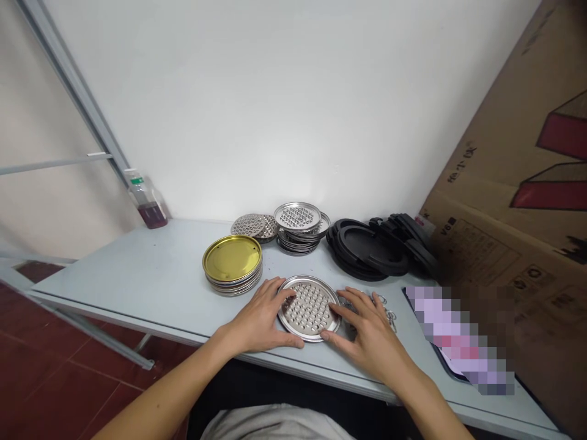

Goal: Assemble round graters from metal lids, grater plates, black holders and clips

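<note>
A round metal grater disc (pixel 306 308) with a raised shiny rim lies near the table's front edge. My left hand (pixel 265 315) grips its left side, thumb at the front rim and index finger over the top. From the right, my right hand (pixel 364 318) grips the opposite rim with thumb and fingers. Beside and partly under the right hand are small metal wire pieces (pixel 391 316), partly hidden. A stack of round tins or lids with a gold top (pixel 233 259) stands left of the disc. Behind are stacked metal grater discs (pixel 298 217) and loose perforated discs (pixel 248 226).
Black round plastic parts (pixel 367 247) are heaped at the back right. A phone (pixel 452 336), its screen blurred, lies at the right beside a large cardboard box (pixel 495 232). A bottle of dark red liquid (pixel 151 211) stands at the back left by the white wall.
</note>
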Demonstrator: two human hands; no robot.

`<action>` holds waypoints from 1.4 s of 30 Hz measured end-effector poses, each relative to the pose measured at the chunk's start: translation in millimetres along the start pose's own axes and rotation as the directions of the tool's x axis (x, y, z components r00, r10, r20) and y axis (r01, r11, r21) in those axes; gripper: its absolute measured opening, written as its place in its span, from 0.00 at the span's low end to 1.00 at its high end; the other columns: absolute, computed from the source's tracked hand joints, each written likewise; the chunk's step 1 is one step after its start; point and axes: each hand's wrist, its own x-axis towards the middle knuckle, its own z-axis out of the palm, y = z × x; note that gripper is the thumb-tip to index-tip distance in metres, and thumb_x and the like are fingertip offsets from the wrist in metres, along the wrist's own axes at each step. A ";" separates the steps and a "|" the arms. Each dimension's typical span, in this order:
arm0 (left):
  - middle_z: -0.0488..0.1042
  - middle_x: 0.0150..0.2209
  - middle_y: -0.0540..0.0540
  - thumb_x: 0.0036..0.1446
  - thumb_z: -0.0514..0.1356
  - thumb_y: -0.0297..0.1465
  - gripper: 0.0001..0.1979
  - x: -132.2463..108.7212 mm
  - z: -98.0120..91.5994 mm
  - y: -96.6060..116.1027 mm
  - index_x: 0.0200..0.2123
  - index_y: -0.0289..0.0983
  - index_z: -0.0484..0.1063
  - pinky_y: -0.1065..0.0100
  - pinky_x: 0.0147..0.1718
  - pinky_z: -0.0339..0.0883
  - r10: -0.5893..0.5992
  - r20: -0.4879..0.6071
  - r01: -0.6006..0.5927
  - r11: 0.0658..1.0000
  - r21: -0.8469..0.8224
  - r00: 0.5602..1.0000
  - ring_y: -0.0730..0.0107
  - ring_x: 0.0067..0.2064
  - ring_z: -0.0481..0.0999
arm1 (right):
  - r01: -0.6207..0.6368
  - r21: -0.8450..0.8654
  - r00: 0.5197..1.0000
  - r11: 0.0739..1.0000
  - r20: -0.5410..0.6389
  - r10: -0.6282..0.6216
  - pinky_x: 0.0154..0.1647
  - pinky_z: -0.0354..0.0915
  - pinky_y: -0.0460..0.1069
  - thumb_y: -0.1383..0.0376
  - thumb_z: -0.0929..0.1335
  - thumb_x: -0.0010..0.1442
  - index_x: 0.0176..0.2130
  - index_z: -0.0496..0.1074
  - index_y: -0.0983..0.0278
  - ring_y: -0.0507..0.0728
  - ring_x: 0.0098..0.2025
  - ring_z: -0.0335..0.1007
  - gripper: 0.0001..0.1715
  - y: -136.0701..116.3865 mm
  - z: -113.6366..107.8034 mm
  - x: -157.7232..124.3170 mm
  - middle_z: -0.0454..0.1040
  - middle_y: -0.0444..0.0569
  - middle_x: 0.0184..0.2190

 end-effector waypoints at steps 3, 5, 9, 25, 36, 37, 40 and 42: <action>0.57 0.67 0.33 0.41 0.69 0.57 0.47 0.3 -0.4 0.6 0.60 0.40 0.64 0.42 0.65 0.53 0.006 0.011 -0.006 1.000 0.020 1.000 0.41 0.69 0.53 | -0.002 0.001 1.000 1.000 -0.024 0.002 0.63 0.48 0.76 0.45 0.68 0.59 0.49 0.77 0.60 0.72 0.62 0.62 0.28 -0.2 1.3 -0.3 0.72 0.59 0.57; 0.57 0.67 0.33 0.41 0.69 0.57 0.48 0.4 -0.2 0.4 0.61 0.40 0.63 0.42 0.65 0.52 0.006 0.012 -0.006 1.000 0.022 1.000 0.42 0.69 0.53 | -0.004 0.006 0.999 1.000 -0.037 0.004 0.63 0.48 0.76 0.45 0.69 0.59 0.50 0.77 0.60 0.72 0.62 0.63 0.28 0.3 2.3 -0.6 0.72 0.59 0.57; 0.57 0.67 0.33 0.39 0.69 0.58 0.51 0.6 1.2 -0.8 0.62 0.38 0.61 0.42 0.66 0.50 0.002 0.001 -0.002 1.000 0.008 1.000 0.43 0.69 0.53 | 0.011 0.026 1.000 1.000 -0.025 -0.010 0.64 0.47 0.76 0.45 0.69 0.59 0.55 0.72 0.59 0.71 0.62 0.62 0.32 1.9 3.3 -1.2 0.71 0.59 0.58; 0.54 0.69 0.32 0.38 0.71 0.56 0.51 -0.5 -3.0 2.5 0.63 0.39 0.61 0.40 0.66 0.47 -0.042 0.048 0.044 0.999 -0.028 0.998 0.40 0.70 0.49 | 0.038 0.049 0.999 0.998 -0.015 -0.037 0.65 0.43 0.77 0.42 0.70 0.56 0.60 0.68 0.59 0.72 0.63 0.61 0.40 2.9 2.7 -2.3 0.69 0.60 0.59; 0.68 0.58 0.39 0.65 0.57 0.33 0.16 84.5 -21.6 12.1 0.55 0.39 0.69 0.51 0.61 0.60 0.047 -0.455 0.020 0.990 0.142 0.889 0.53 0.61 0.64 | 0.030 0.067 0.999 0.997 -0.019 -0.029 0.65 0.43 0.76 0.41 0.69 0.56 0.61 0.67 0.58 0.71 0.62 0.62 0.41 4.4 3.9 -2.5 0.69 0.59 0.59; 0.70 0.56 0.39 0.65 0.57 0.31 0.15 99.0 -25.0 9.4 0.54 0.39 0.70 0.52 0.60 0.61 0.052 -0.493 0.050 0.980 0.193 0.869 0.54 0.60 0.65 | 0.032 0.066 0.999 0.997 -0.017 -0.031 0.65 0.43 0.76 0.40 0.69 0.56 0.61 0.67 0.58 0.71 0.62 0.62 0.41 4.7 3.7 -2.4 0.69 0.60 0.60; 0.72 0.54 0.39 0.65 0.55 0.27 0.13 131.9 -34.9 -1.5 0.51 0.37 0.73 0.51 0.58 0.60 0.048 -0.527 0.143 0.938 0.315 0.849 0.53 0.57 0.67 | 0.034 0.068 0.999 0.997 -0.008 -0.033 0.65 0.43 0.76 0.40 0.68 0.56 0.61 0.66 0.58 0.71 0.63 0.61 0.42 5.3 2.7 -2.1 0.69 0.60 0.60; 0.74 0.52 0.40 0.65 0.55 0.27 0.12 142.8 -40.1 -8.5 0.48 0.38 0.75 0.50 0.58 0.59 0.039 -0.518 0.165 0.925 0.343 0.854 0.53 0.55 0.68 | 0.030 0.072 1.000 0.997 -0.006 -0.030 0.65 0.42 0.76 0.40 0.68 0.56 0.61 0.66 0.58 0.71 0.63 0.61 0.42 5.3 2.1 -2.0 0.69 0.60 0.60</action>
